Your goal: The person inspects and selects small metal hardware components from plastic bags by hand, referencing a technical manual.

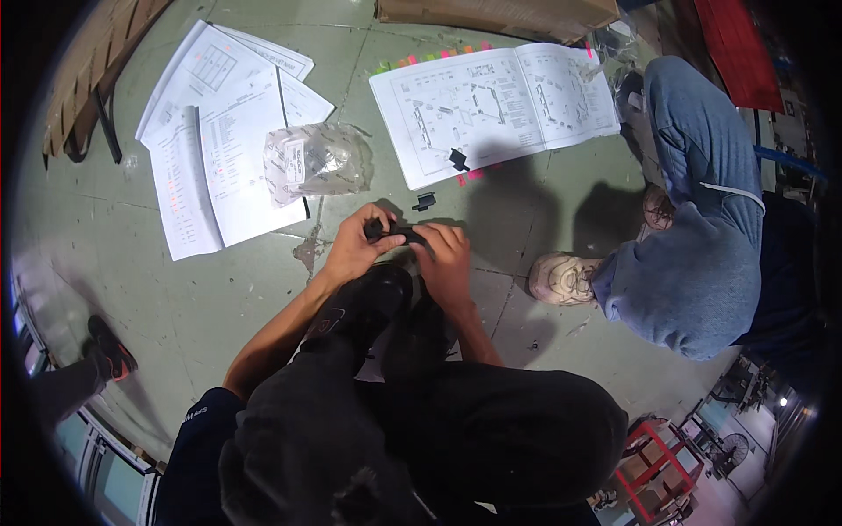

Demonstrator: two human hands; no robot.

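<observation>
Dark trousers (491, 430) fill the space nearest the camera, the bent knees well to the near side of the manual (553, 92). Beyond them, both forearms reach toward the manual and meet just short of its near edge. Left hand (353, 250) comes in from the manual's left, its fingers curled round one end of a black part (396, 235), thumb laid toward the middle. Right hand (445, 263) bends in from the other side, knuckles up, its fingers drawn in narrow on the part's other end. So the part sits between the two hands, on the near side of the manual, partly hidden by fingers.

One small black clip (458, 159) lies on the manual's near edge, covering a little of the page; another clip (424, 202) is on the floor between manual and hands. Left of the manual, a clear bag (320, 164) overlaps loose papers (237, 140). Right of it, a co-worker's denim leg (702, 114) comes close, with a pale shoe (564, 280) on the manual's near right.

Worn green floor (193, 324) runs under the manual; a cardboard box (500, 12) stands behind it, and a red frame (653, 473) far to its near right.
</observation>
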